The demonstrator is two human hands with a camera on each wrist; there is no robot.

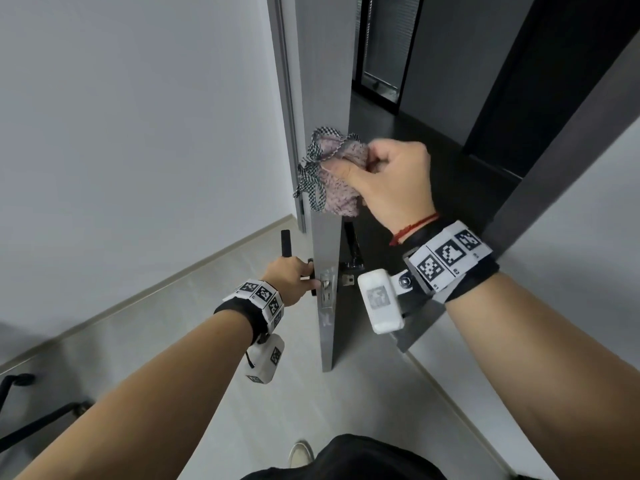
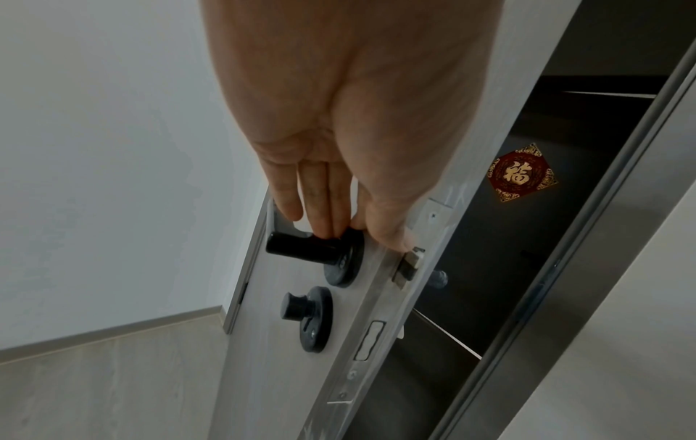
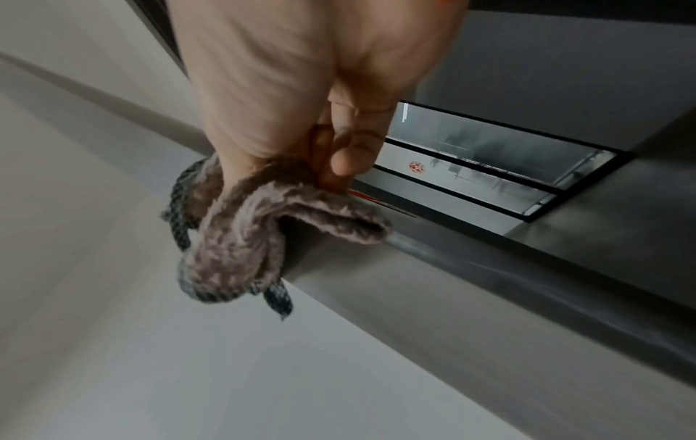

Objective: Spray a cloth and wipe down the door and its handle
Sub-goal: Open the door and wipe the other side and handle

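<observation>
The grey door [image 1: 325, 98] stands ajar, seen edge-on in the head view. My left hand [image 1: 291, 275] grips the black lever handle [image 1: 286, 243] close to its round rose. In the left wrist view the fingers [image 2: 327, 220] wrap over the handle [image 2: 301, 248] and the thumb lies on the door [image 2: 271, 372] beside the latch [image 2: 408, 265]. Higher up, my right hand [image 1: 367, 168] holds a bunched pink cloth [image 1: 332, 174] with checkered trim against the door's edge. The right wrist view shows the cloth [image 3: 241, 238] draped over the door's edge [image 3: 376, 282], pinched in my right hand [image 3: 327, 166].
A black thumb-turn knob [image 2: 297, 306] sits below the handle. The outer handle [image 1: 353, 251] shows behind the door. The dark door frame [image 1: 554, 168] rises on the right, a white wall [image 1: 138, 133] on the left. A black chair base [image 1: 34, 427] is at the bottom left. My shoe [image 1: 301, 453] is on the pale floor.
</observation>
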